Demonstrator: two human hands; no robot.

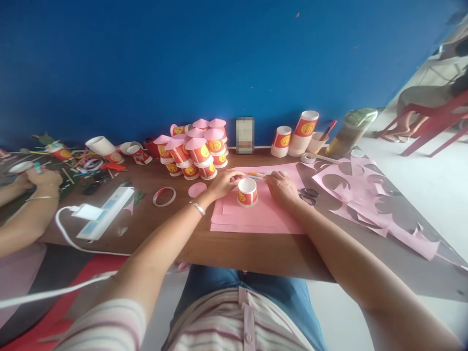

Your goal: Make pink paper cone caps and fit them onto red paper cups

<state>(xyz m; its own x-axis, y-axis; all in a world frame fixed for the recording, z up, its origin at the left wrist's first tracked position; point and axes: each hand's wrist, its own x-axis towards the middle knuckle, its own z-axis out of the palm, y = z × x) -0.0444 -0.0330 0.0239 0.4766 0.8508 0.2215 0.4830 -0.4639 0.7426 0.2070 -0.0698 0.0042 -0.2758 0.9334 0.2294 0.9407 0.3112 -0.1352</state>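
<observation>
A short red-and-white paper cup with a yellow emblem [247, 192] stands upright on stacked pink paper sheets [270, 212]. Just left of its rim is my left hand [227, 183], fingers curled together; whatever they hold is hidden. On the other side my right hand [281, 189] rests over the paper, fingers bent, its grip too small to make out. Behind the cup, between my fingertips, lie thin pens, one of them orange [256, 174]. Black-handled scissors [309, 195] sit right of my right hand, partly behind it. A pink paper disc [197, 189] lies left of my left wrist.
Stacked cups with pink cone roofs [197, 151] stand back left near a tape roll [164, 196]. A white power strip [106, 214] with a cable lies further left, by another person's hands [44, 180]. Pink paper offcuts [358, 195] cover the right side; cup towers [305, 131] stand behind.
</observation>
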